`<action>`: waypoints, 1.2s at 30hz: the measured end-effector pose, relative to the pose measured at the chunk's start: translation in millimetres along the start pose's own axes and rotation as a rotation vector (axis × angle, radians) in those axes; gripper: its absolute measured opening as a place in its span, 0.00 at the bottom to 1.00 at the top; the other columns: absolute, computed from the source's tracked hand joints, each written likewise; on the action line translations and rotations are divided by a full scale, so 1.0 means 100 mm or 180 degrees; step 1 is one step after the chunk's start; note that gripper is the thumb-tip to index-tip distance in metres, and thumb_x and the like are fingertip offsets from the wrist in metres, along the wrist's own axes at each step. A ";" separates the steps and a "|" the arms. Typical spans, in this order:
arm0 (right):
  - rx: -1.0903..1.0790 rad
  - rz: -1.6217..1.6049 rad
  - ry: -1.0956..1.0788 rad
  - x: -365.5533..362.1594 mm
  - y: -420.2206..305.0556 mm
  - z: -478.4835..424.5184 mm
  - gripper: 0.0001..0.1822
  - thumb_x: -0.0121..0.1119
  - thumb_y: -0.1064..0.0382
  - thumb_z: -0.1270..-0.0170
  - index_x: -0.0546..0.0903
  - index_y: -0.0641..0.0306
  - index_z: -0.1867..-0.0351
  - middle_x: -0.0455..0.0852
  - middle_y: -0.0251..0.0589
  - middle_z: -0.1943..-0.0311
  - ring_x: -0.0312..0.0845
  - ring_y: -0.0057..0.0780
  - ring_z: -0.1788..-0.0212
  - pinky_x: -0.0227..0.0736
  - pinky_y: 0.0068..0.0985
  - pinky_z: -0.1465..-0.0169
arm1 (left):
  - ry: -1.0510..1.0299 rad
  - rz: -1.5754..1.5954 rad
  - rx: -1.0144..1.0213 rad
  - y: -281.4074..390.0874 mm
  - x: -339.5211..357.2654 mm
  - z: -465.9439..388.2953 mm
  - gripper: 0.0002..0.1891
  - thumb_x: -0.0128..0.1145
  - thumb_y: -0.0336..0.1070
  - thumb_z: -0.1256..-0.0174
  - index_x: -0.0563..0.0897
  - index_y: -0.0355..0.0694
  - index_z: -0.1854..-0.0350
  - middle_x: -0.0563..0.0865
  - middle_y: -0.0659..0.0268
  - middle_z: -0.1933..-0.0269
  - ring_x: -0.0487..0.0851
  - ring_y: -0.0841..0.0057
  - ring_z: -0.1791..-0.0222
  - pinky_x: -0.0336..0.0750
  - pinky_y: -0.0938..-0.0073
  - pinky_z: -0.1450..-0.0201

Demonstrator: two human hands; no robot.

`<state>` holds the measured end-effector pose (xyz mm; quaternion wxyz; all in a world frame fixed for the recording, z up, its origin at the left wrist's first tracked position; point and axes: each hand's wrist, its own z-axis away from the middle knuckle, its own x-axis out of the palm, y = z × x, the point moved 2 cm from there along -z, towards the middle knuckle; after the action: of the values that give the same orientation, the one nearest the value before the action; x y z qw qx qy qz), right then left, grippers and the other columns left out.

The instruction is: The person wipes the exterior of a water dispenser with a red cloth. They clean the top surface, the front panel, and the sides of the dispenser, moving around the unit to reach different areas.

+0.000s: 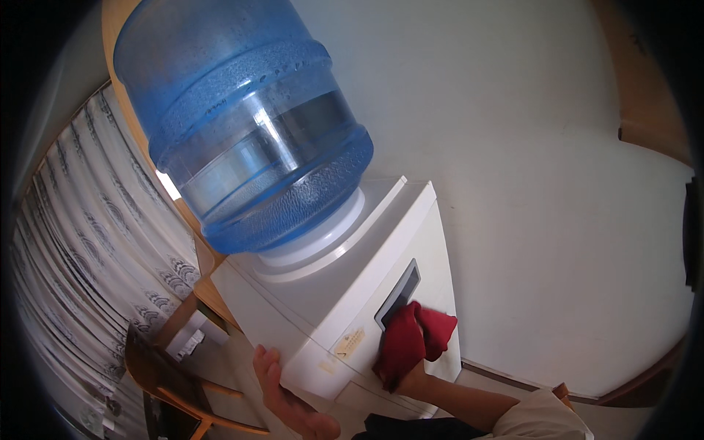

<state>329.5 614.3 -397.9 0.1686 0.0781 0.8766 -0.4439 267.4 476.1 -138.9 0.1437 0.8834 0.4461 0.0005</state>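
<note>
A white water dispenser (352, 308) stands before me, appearing tilted in the view. On its top sits a large upturned blue plastic water bottle (258, 126), partly filled. My right hand (412, 382) holds a dark red cloth (410, 341) against the dispenser's front, just below the grey-framed recess (399, 294); the cloth hides most of the fingers. My left hand (289, 401) is at the dispenser's lower left corner, its fingers extended beside the side panel, with nothing in it. A worn sticker (349, 344) is on the front panel, left of the cloth.
A wooden chair (165, 379) stands at the lower left, near patterned curtains (93, 236). Behind the bottle runs a light wooden edge (126, 104). A pale wall (517, 209) rises on the right, with a brown object (649, 93) at the upper right.
</note>
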 end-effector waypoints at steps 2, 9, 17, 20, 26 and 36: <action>-0.0769 0.1303 -0.0556 -0.17 -0.38 0.12 0.23 0.46 0.52 0.38 0.68 0.58 0.43 0.75 0.41 0.49 0.67 0.40 0.45 0.63 0.36 0.43 | -0.0092 -0.0213 -0.0070 -0.09 -0.13 0.06 0.41 0.31 0.69 0.38 0.57 0.33 0.38 0.61 0.54 0.37 0.55 0.58 0.33 0.52 0.56 0.34; -0.0146 -0.0623 -0.0026 -0.68 -0.38 0.39 0.36 0.68 0.58 0.57 0.67 0.62 0.44 0.75 0.49 0.51 0.69 0.47 0.48 0.65 0.37 0.45 | -0.0342 -0.0236 0.0125 -0.07 -0.17 0.03 0.42 0.32 0.69 0.39 0.57 0.32 0.39 0.62 0.52 0.37 0.55 0.57 0.33 0.50 0.56 0.33; 0.0034 0.0003 -0.0986 -1.38 -1.56 -0.40 0.38 0.68 0.55 0.62 0.68 0.61 0.44 0.69 0.49 0.46 0.61 0.46 0.40 0.50 0.38 0.35 | -0.0436 -0.0396 -0.0057 -0.03 -0.22 0.01 0.38 0.30 0.65 0.36 0.58 0.31 0.39 0.64 0.52 0.38 0.57 0.55 0.34 0.50 0.54 0.34; -0.1209 -0.1597 0.0821 -1.20 -2.00 -0.54 0.34 0.68 0.52 0.64 0.75 0.64 0.51 0.70 0.55 0.45 0.60 0.52 0.37 0.47 0.51 0.36 | -0.0433 -0.0384 0.0010 0.01 -0.21 -0.02 0.38 0.30 0.64 0.35 0.58 0.31 0.39 0.63 0.51 0.38 0.57 0.55 0.34 0.50 0.54 0.34; -0.1232 0.0004 0.0434 -0.79 -1.62 -0.53 0.29 0.63 0.50 0.56 0.76 0.60 0.51 0.72 0.50 0.46 0.59 0.51 0.38 0.48 0.55 0.39 | -0.0468 -0.0373 -0.0019 -0.02 -0.21 0.01 0.39 0.31 0.66 0.37 0.59 0.30 0.40 0.64 0.49 0.39 0.58 0.54 0.35 0.50 0.54 0.34; -0.0901 0.0733 0.0110 -0.53 -0.90 -0.11 0.21 0.60 0.63 0.66 0.74 0.63 0.64 0.75 0.46 0.67 0.70 0.48 0.59 0.65 0.36 0.56 | -0.0274 -0.0190 0.0023 -0.04 -0.26 -0.02 0.33 0.48 0.59 0.41 0.68 0.33 0.44 0.72 0.50 0.44 0.65 0.49 0.40 0.58 0.52 0.39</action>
<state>350.3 570.6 -304.4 0.2126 0.1610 0.9183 -0.2925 248.5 458.6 -134.3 0.1595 0.8694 0.4657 -0.0434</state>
